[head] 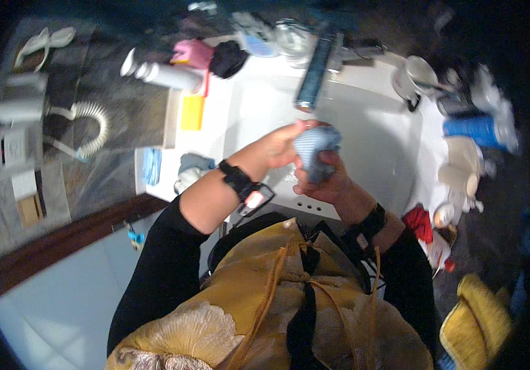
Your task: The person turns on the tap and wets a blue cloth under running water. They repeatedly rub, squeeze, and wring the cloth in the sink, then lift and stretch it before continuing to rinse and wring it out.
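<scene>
A small bunched cloth item with blue-grey stripes (315,144), perhaps a sock, is between my hands over the white washbasin (371,125). My left hand (284,144) presses against its left side and upper edge, with some fingers hidden behind it. From below right, my right hand (326,181) grips its lower, darker part. The long metal faucet (313,76) points down towards the cloth, its tip just beyond my left fingertips. A glint in the basin below my hands looks like water. Both of my forearms carry black straps with devices.
On the left ledge are a white pump bottle (170,76), a yellow item (192,113) and crumpled cloths (193,171). A cup (415,76), a blue container (473,130) and a red cloth (418,224) line the right. A yellow towel (475,323) hangs lower right; a coiled hose (96,127) is left.
</scene>
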{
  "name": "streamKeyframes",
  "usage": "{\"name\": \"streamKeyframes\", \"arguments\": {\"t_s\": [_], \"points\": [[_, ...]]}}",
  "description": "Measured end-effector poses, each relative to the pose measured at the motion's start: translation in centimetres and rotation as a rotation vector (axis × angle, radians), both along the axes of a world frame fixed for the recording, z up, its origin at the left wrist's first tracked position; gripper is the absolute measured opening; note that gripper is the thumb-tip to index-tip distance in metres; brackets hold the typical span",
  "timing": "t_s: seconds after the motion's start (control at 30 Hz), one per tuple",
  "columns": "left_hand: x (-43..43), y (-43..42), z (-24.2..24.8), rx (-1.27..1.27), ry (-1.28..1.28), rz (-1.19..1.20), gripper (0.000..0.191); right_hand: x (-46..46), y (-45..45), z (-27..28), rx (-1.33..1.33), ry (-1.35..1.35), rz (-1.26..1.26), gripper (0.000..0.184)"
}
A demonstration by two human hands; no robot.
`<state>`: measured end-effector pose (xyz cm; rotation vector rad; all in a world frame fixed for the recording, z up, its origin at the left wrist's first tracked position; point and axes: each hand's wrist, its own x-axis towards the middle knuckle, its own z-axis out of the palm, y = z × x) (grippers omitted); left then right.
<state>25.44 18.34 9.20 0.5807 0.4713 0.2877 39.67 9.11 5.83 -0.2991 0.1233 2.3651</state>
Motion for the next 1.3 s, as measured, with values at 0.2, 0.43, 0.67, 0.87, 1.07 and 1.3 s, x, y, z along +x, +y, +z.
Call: {"name": "streamKeyframes", "arguments": {"t_s": [0.2,0.43,0.67,0.87,1.07,1.3], "points": [[0.8,-1.4,0.6,-0.156,-0.054,0.277,0.035,-0.2,1.0,1.6,-0.027,-0.12,0.176,0.047],[-1.5,-2.4,3.4,0.027,0.073,0.223,0.029,-0.3,-0.7,2.9,0.055,0.097,0.244,0.061],[-3.0,-2.9,3.6,0.473,0.234,0.039,0.024,-1.4,-0.8,3.9,0.271,-0.544,0.347,0.039],[-3.3,-4.5,2.9,0.722,0.362,0.093,0.022,-2.7,-0.7,2.3,0.51,-0.867,0.47,0.027],[-2.6,-6.5,0.8,0.839,0.597,0.239,0.023,-3.1,-1.0,-0.9,0.552,-1.042,0.513,0.03],[-1.4,-7.8,-2.3,0.933,0.737,0.348,0.021,-3.1,-2.0,-2.3,0.572,-1.173,0.467,0.04]]}}
